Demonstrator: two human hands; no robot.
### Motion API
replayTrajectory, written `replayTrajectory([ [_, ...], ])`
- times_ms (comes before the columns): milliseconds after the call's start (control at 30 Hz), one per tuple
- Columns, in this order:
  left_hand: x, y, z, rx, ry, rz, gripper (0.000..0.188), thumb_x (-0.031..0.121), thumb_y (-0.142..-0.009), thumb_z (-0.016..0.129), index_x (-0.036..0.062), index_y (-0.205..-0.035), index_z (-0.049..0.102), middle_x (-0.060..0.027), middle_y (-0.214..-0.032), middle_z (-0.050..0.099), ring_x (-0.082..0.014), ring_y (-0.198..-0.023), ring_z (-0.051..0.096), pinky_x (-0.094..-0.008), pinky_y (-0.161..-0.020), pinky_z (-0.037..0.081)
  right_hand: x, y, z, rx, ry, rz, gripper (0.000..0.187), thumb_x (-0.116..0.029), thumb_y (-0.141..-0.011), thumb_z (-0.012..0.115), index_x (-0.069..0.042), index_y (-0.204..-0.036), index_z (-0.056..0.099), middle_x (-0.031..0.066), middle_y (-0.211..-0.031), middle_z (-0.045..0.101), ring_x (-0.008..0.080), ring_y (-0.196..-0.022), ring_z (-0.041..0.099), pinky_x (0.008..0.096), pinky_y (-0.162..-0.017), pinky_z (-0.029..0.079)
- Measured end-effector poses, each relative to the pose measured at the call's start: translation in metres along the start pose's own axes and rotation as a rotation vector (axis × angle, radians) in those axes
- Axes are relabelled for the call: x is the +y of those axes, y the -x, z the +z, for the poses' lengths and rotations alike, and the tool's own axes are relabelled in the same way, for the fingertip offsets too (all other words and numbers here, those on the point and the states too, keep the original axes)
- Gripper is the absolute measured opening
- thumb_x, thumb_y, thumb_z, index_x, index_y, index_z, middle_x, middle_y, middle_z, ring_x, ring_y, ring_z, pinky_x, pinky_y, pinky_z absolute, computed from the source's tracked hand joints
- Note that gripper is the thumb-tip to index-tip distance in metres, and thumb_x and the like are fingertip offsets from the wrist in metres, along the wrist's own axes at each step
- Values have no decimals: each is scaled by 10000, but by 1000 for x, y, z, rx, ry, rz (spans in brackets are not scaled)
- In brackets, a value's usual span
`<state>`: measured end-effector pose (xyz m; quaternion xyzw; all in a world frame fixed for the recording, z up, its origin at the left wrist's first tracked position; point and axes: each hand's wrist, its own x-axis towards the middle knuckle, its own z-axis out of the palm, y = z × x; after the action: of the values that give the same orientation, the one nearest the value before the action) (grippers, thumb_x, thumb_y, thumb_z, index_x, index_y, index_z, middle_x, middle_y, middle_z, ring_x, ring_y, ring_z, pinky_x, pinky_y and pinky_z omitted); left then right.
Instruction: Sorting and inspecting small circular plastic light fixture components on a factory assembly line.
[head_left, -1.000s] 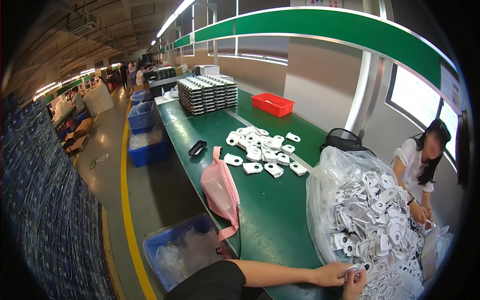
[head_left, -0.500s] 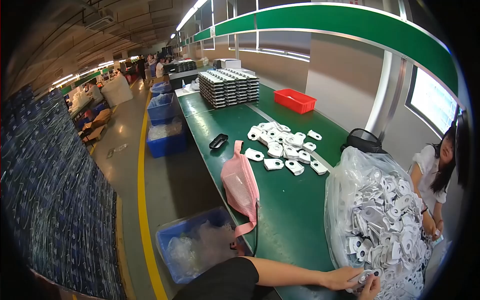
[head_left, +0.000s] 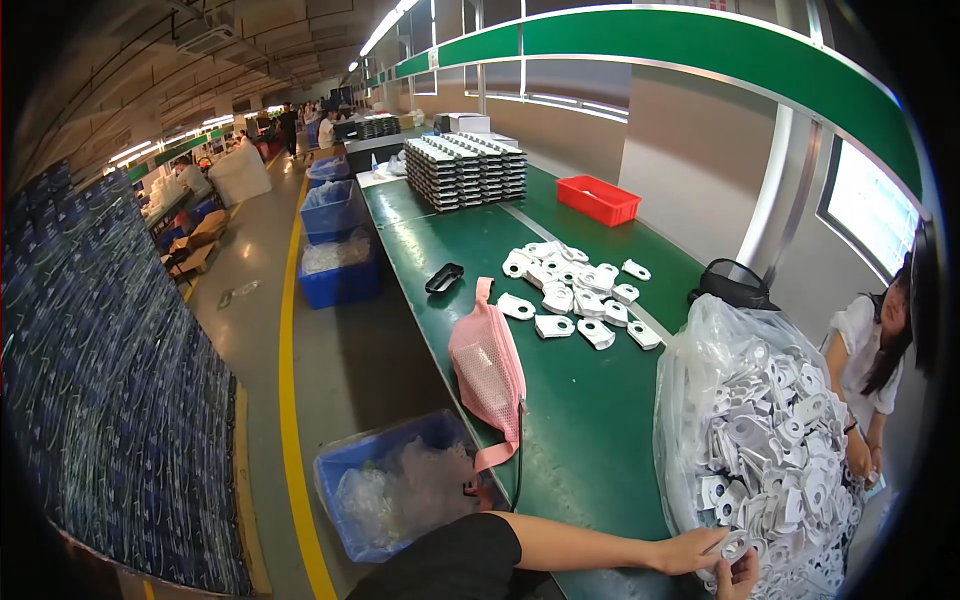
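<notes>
At the lower right, my left hand (head_left: pixel 692 551) grips a small white plastic part with a round hole (head_left: pixel 735 545) between thumb and fingers. My right hand (head_left: pixel 738 577) is just below, its fingers closed against the lower edge of that same part. Both hands are over the near edge of a big clear plastic bag (head_left: pixel 690 400) heaped with similar white parts (head_left: pixel 770 440). A loose cluster of white parts (head_left: pixel 560 285) lies farther off on the green table (head_left: pixel 590 430).
A pink mesh bag (head_left: pixel 487 365) and black tray (head_left: pixel 444 279) lie along the table's left edge. Stacked trays (head_left: pixel 465 172) and a red bin (head_left: pixel 598 201) stand farther back. Blue bins (head_left: pixel 340 284) line the floor at left. Another person (head_left: pixel 862 350) works at the right.
The view has shifted slightly, moving the table's contents a little rightward. My hands still hold the white part, which has turned so that its ring shows more fully.
</notes>
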<state>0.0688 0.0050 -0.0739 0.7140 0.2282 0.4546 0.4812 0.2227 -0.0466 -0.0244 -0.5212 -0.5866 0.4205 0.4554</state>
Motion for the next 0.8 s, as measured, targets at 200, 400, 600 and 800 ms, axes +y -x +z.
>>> replayTrajectory([
  [200,-7,3,5,32,-60,35,270,193,-835,469,-15,-1005,442,-215,-861,556,-387,-827,538,-411,-725,410,2,1,8,35,-13,-12,280,-116,-818,639,16,-1043,537,82,-917,583,125,-793,544,245,-677,448],
  [400,-5,2,1,-27,-72,29,281,215,-853,456,-10,-1021,449,-213,-881,559,-385,-841,538,-416,-738,409,14,1,10,84,41,-81,283,-121,-827,629,18,-1052,528,79,-945,581,136,-816,544,258,-700,449],
  [600,-12,-1,3,6,-38,-12,298,216,-887,432,-5,-1086,427,-225,-914,557,-395,-871,532,-409,-755,411,24,-3,-1,69,-9,-58,305,-96,-870,563,46,-1133,499,107,-1071,554,161,-933,534,273,-783,450],
  [800,-4,7,12,64,-224,187,194,98,-859,439,0,-1024,410,-228,-843,520,-433,-792,511,-454,-676,398,15,-1,4,241,86,64,306,-135,-879,569,43,-1125,533,123,-1009,584,158,-830,551,273,-704,467],
])
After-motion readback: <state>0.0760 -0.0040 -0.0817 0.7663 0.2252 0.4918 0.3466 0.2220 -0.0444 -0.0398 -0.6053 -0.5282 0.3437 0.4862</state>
